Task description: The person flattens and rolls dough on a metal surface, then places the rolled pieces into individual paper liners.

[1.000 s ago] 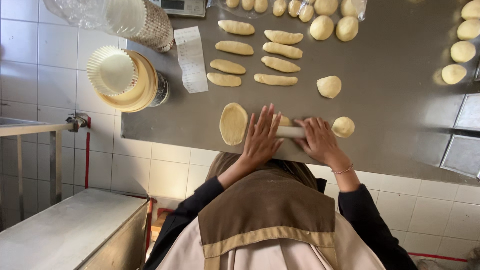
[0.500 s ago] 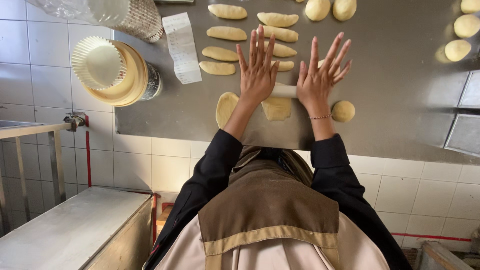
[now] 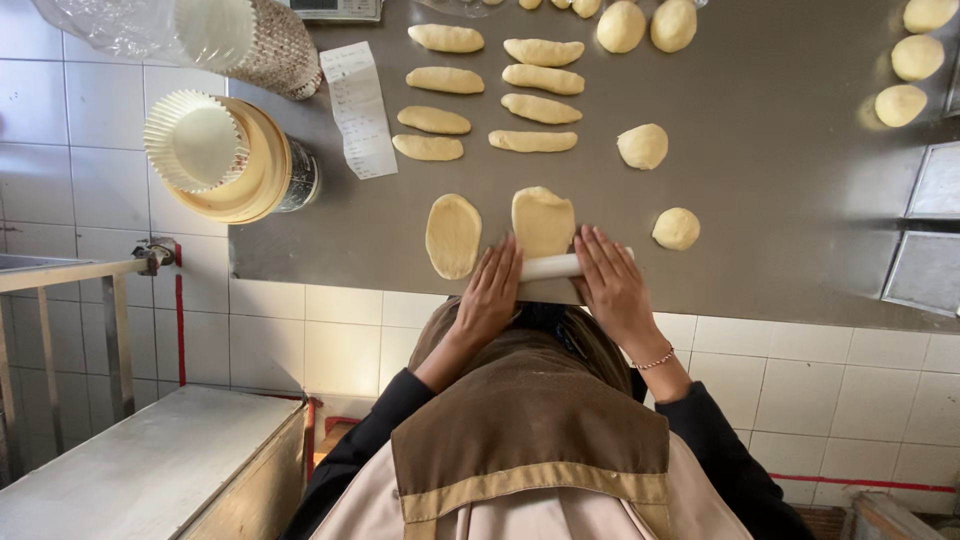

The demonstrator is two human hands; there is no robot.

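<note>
My left hand [image 3: 490,295] and my right hand [image 3: 615,288] lie flat, fingers stretched out, on a white rolling pin [image 3: 550,267] at the near edge of the steel table [image 3: 780,200]. A bracelet is on the right wrist. Just beyond the pin lies a flattened oval of dough [image 3: 543,220], its near end under the pin. A second flattened oval [image 3: 453,235] lies to the left of it. A round dough ball [image 3: 676,228] sits to the right of my right hand, and another ball [image 3: 642,146] lies further back.
Several rolled dough logs [image 3: 540,107] lie in rows at the back, with more balls [image 3: 900,103] far right. A stack of paper baking cups [image 3: 215,155], a paper slip [image 3: 358,110] and a bag of liners [image 3: 200,35] are at the left. Metal trays [image 3: 930,220] stand at the right.
The hands pushed the pin away over the dough with fingers spread, then drew it back to the near edge. The dough piece is now a longer, flatter oval.
</note>
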